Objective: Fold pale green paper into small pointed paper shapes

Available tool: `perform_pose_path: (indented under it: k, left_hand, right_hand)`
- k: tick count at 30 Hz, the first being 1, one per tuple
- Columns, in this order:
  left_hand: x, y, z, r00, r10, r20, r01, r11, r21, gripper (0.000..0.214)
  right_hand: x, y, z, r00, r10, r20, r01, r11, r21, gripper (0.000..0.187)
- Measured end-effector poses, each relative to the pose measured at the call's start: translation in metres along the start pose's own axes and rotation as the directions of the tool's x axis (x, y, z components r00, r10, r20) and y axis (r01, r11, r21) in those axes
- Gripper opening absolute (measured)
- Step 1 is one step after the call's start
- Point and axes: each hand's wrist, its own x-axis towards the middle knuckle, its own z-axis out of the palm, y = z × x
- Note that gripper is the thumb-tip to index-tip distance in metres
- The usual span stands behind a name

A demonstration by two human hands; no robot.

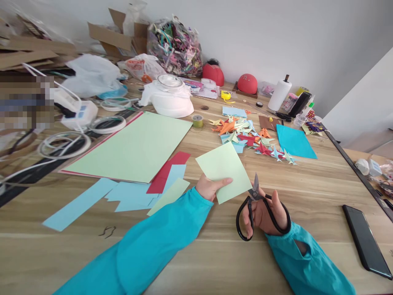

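Observation:
My left hand pinches a pale green paper square by its lower left edge, holding it above the wooden table. My right hand is closed through the black handles of a pair of scissors, whose short blades point up beside the square's lower right corner. Both arms wear teal sleeves.
A large pale green sheet lies at left over red and light blue offcuts. Several folded paper shapes and a teal sheet lie beyond. A black phone rests at right. Tape rolls, bags and boxes crowd the back.

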Motion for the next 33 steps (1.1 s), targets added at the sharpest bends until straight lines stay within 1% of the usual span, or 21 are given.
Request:
perform_pose_path:
  k: [3,8,12,15,21,25,30,33]
  left_hand:
    - [0.002,0.001,-0.001,1.0,-0.019,-0.006,0.019,1.0,-0.005,0.068]
    - [0.004,0.004,-0.002,0.999,-0.034,-0.001,0.034,0.999,-0.014,0.066]
    - [0.005,0.007,-0.004,0.999,-0.04,-0.005,0.04,0.999,-0.008,0.068]
    - [0.007,0.008,-0.005,0.999,-0.037,-0.005,0.037,0.999,0.0,0.07]
    - [0.008,0.011,-0.005,0.999,-0.004,-0.038,0.005,1.0,0.017,0.066]
    - [0.006,0.011,-0.005,0.999,0.01,-0.048,-0.008,0.999,0.037,0.066]
    - [0.005,0.008,-0.007,0.999,-0.033,0.02,0.032,0.997,0.07,0.062]
    - [0.003,0.006,-0.007,0.998,-0.031,0.055,0.027,0.996,0.084,0.059]
  right_hand:
    - [0.0,-0.001,0.001,0.998,0.03,-0.05,-0.033,0.999,-0.043,0.089]
    - [0.0,-0.001,0.001,0.999,0.025,-0.045,-0.027,0.999,-0.039,0.09]
    - [0.0,-0.002,0.001,0.993,0.025,-0.114,-0.031,0.998,-0.049,0.089]
    - [-0.001,-0.003,0.001,0.991,0.016,-0.136,-0.022,0.999,-0.043,0.087]
    - [-0.004,-0.004,-0.003,0.994,-0.024,-0.104,0.017,0.997,-0.07,0.083]
    - [-0.004,-0.005,-0.002,0.993,0.029,-0.117,-0.037,0.997,-0.07,0.084]
    - [-0.004,-0.003,-0.003,0.995,0.098,-0.011,-0.098,0.994,-0.049,0.085]
    - [-0.003,-0.002,-0.004,0.993,0.112,0.035,-0.11,0.992,-0.057,0.084]
